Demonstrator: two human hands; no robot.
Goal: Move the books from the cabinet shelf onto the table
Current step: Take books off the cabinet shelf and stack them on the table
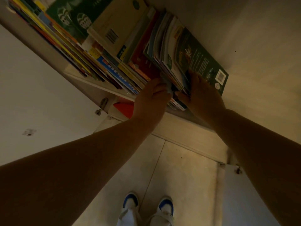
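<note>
Several books stand packed in a row on the cabinet shelf (pixel 97 83). At the right end, a bundle of thin books (pixel 169 51) with a dark green cover (pixel 200 61) on its outer side leans against the cabinet wall. My left hand (pixel 151 98) presses on the bundle's left side at its lower edge. My right hand (pixel 202 93) lies flat on the green cover, thumb under the spines. Both hands clamp the bundle between them. The table is not in view.
More books fill the shelf to the left, a cream book (pixel 120 25) and a green-and-white one (pixel 76 15) among them. An open cabinet door (pixel 32 98) with a hinge (pixel 101 106) hangs at left. Below are a tiled floor (pixel 179 168) and my blue-white shoes (pixel 130 203).
</note>
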